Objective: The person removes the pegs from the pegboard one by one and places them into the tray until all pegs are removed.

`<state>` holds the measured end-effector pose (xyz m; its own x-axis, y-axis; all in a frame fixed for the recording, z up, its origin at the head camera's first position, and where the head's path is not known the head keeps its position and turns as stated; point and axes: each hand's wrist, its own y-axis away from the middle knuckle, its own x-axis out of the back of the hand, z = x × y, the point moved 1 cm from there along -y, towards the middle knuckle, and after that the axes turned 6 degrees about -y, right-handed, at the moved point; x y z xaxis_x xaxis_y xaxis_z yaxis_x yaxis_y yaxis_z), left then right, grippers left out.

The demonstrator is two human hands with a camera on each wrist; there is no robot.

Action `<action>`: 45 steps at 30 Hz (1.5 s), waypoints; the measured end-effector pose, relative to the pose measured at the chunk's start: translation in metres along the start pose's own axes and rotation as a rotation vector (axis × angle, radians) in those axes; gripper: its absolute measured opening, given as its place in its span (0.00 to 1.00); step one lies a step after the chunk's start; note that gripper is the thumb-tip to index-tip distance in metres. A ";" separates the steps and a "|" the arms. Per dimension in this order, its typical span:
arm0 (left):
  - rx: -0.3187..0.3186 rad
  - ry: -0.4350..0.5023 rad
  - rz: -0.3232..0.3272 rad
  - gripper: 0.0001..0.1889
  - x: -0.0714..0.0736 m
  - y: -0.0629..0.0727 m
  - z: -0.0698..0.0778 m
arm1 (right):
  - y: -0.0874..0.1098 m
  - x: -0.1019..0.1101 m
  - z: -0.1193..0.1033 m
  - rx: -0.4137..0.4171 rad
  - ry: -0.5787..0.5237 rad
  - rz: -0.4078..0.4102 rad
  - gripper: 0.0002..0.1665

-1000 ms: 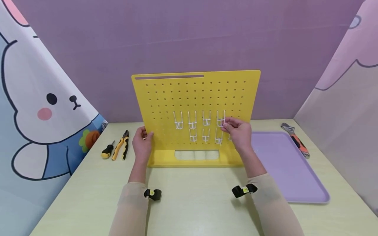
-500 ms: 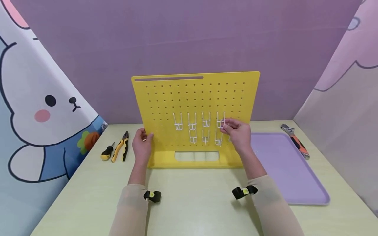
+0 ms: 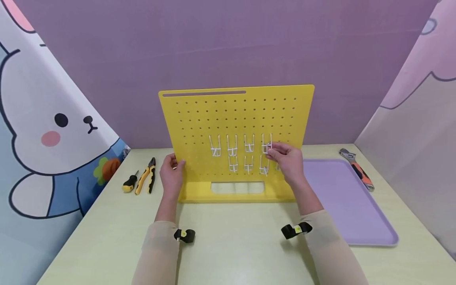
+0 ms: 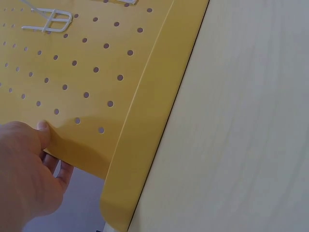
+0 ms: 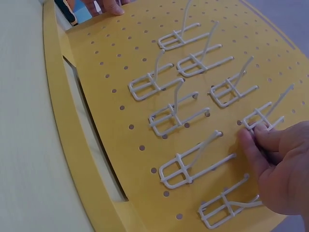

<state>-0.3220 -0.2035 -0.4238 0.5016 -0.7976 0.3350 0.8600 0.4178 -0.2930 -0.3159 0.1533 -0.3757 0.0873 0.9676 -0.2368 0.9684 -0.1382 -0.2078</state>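
A yellow pegboard (image 3: 235,114) stands upright on the table, with several white wire hooks (image 3: 232,148) in two rows across its lower middle. My left hand (image 3: 171,174) grips the board's left edge. In the left wrist view, the thumb (image 4: 43,133) lies on the front face and the fingers reach behind. With thumb and forefinger, my right hand (image 3: 287,160) pinches the rightmost upper wire hook (image 3: 266,144), whose prongs lie against the board. The right wrist view shows that pinched hook (image 5: 260,116) partly covered by the fingertips. Behind my right hand, a lower hook is mostly hidden in the head view.
Left of the board lie a screwdriver (image 3: 130,183) and yellow-black pliers (image 3: 146,176). A purple tray (image 3: 342,202) is at the right, with an adjustable wrench (image 3: 357,170) beside it. Fabric walls (image 3: 235,47) surround the table (image 3: 235,245).
The whole head view shifts slightly up and down. Both hands keep their places on the board and the hook, with no clear movement of the hooks.
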 end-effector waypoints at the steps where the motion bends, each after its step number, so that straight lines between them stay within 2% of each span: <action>1: -0.003 -0.002 0.001 0.15 0.000 0.000 0.000 | 0.000 0.000 0.000 -0.001 -0.007 0.010 0.18; 9: 0.008 -0.010 0.005 0.15 0.000 0.000 0.001 | 0.001 -0.003 0.000 -0.015 -0.028 0.055 0.17; 13: 0.025 -0.011 0.003 0.15 -0.001 -0.002 0.000 | 0.001 -0.004 -0.001 -0.030 -0.022 0.061 0.18; 20: 0.018 -0.008 0.001 0.15 -0.001 -0.003 -0.002 | 0.001 -0.005 -0.001 -0.028 -0.032 0.068 0.18; 29: 0.008 -0.013 0.004 0.14 -0.001 -0.003 -0.003 | -0.002 -0.004 0.000 -0.062 -0.055 0.045 0.19; 33: 0.009 -0.014 0.000 0.14 -0.002 -0.003 -0.003 | -0.002 0.000 -0.002 -0.065 -0.046 -0.016 0.19; 38: 0.012 -0.021 0.003 0.14 -0.002 -0.003 -0.002 | -0.003 0.004 -0.004 -0.028 0.023 -0.086 0.18; 45: 0.008 -0.021 0.008 0.14 -0.002 -0.003 -0.002 | -0.004 0.001 -0.003 0.067 0.049 -0.031 0.16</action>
<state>-0.3257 -0.2039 -0.4254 0.5099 -0.7850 0.3517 0.8568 0.4271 -0.2888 -0.3190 0.1555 -0.3722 0.0703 0.9806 -0.1831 0.9531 -0.1202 -0.2777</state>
